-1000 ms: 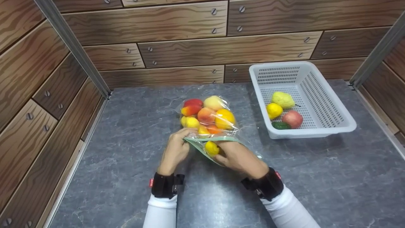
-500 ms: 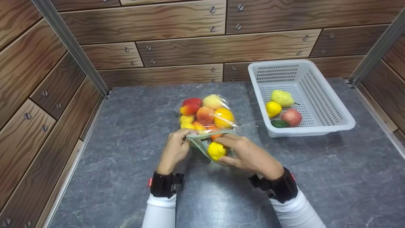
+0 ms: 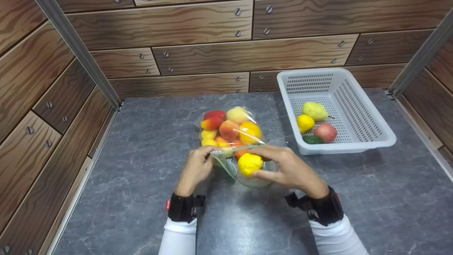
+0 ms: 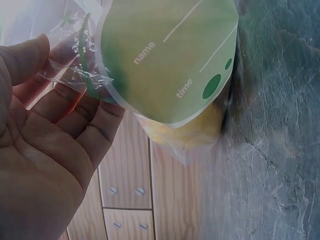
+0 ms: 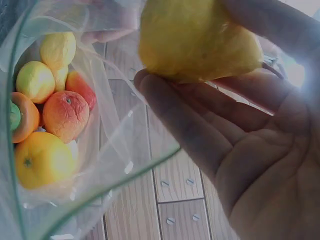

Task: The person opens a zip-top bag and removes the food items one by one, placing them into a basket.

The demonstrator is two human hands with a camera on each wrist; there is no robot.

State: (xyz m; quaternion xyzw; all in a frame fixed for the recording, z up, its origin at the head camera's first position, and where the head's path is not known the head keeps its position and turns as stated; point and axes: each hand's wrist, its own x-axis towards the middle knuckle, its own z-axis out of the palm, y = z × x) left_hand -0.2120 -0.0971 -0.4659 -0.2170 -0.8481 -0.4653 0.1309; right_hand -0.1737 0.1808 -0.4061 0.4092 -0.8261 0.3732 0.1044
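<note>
On the table (image 3: 141, 156), the left hand (image 3: 196, 164) has its grip pinched on the left corner of a bag (image 3: 226, 165) with fruit (image 3: 229, 130) inside. At the bag's mouth is a lemon (image 3: 250, 164), held by the right hand (image 3: 292, 168), its grip parted just to the lemon's width. Farther right stands a basket (image 3: 385, 141) holding a yellow fruit (image 3: 305, 123), green piece (image 3: 312, 140), pear (image 3: 315, 111) and red fruit (image 3: 325, 132).

R hand (image 5: 265, 160) grips 1 yellow fruit (image 5: 195, 45) by clear bag (image 5: 95, 197) w/ green edges; in bag: 1 orange (image 5: 44, 161) next to 1 reddish fruit (image 5: 66, 114), etc.; wood-look planks (image 5: 175, 187) behind bag.
</note>
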